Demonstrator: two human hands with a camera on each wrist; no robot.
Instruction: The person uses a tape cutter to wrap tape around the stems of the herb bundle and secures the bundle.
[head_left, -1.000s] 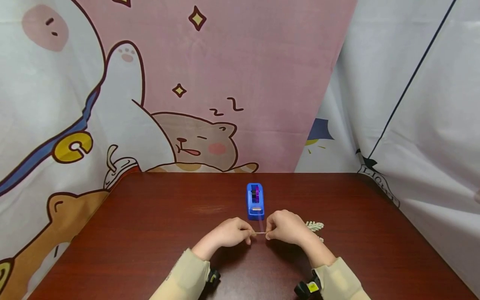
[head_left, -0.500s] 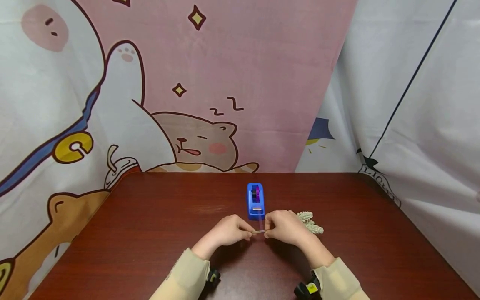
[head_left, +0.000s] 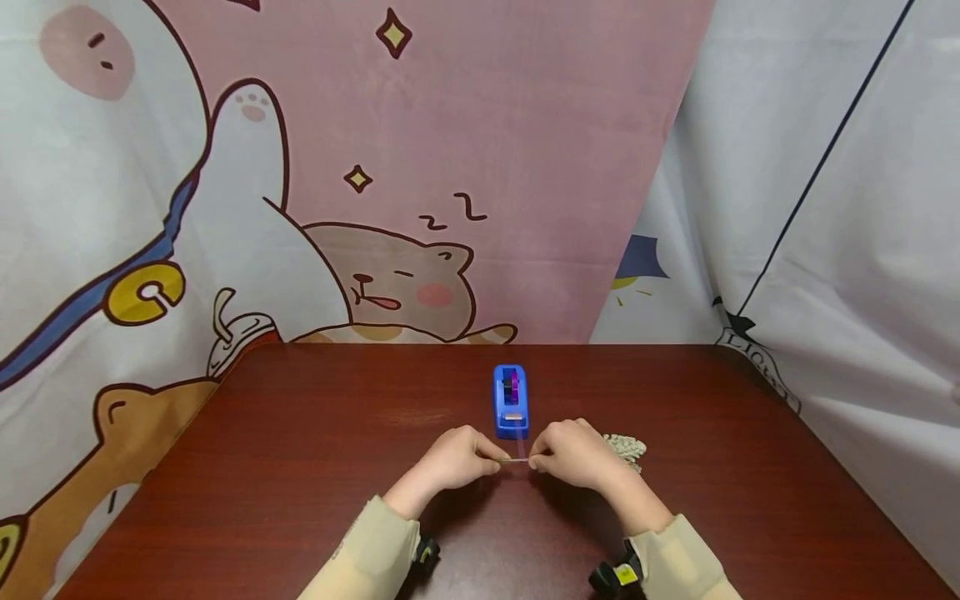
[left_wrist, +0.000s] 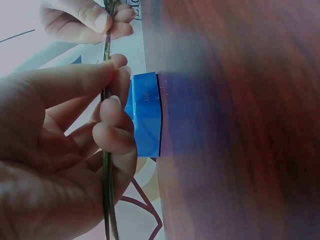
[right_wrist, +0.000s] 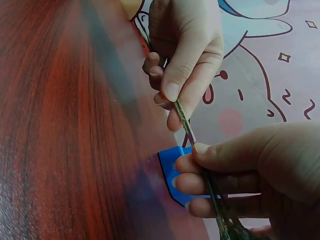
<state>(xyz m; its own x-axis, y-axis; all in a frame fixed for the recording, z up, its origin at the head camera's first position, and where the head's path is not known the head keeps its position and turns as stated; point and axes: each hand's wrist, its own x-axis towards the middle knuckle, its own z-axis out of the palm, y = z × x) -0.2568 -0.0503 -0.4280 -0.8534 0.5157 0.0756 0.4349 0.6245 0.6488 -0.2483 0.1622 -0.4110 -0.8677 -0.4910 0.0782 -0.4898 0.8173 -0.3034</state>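
Note:
Both hands pinch a thin bundle of green stems (head_left: 514, 460), held level above the table in front of a blue tape dispenser (head_left: 511, 427). The left hand (head_left: 459, 458) grips the lower stems (left_wrist: 107, 180) between thumb and fingers; their ends run past its palm. A short way along, the right hand (head_left: 573, 454) pinches the stems (right_wrist: 183, 117) with thumb and fingertips. Pale, knobbly flower heads (head_left: 627, 448) stick out behind the right hand, partly hidden by it. A clear tape strip (head_left: 521, 446) stretches from the dispenser to the stems in the gap between the hands.
The dispenser, with a purple tape roll (head_left: 514, 387), stands on a reddish-brown wooden table (head_left: 300, 483). A printed cartoon cloth (head_left: 525, 167) hangs behind the table, and white cloth (head_left: 840, 208) hangs on the right. Each wrist wears a black camera (head_left: 426, 557).
Both hands have shifted slightly away from the body, toward the dispenser. The flower heads have turned about the stems, spreading out and then bunching together. The tape strip stays stretched.

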